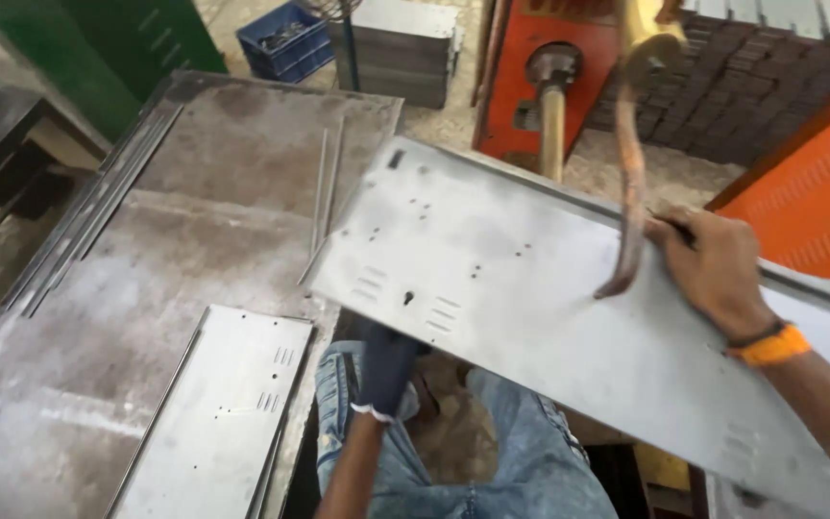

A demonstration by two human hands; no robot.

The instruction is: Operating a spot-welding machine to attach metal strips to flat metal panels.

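My right hand (713, 269) was closed on the far edge of a large grey metal panel (530, 298), and my gloved left hand (386, 370) held it from under the near edge, fingers hidden, so the panel lay tilted over my knees. A curved copper arm (631, 183) of the orange machine (549, 77) touched the panel beside my right hand. On the steel table (194, 211) at my left lay a smaller panel (218, 413).
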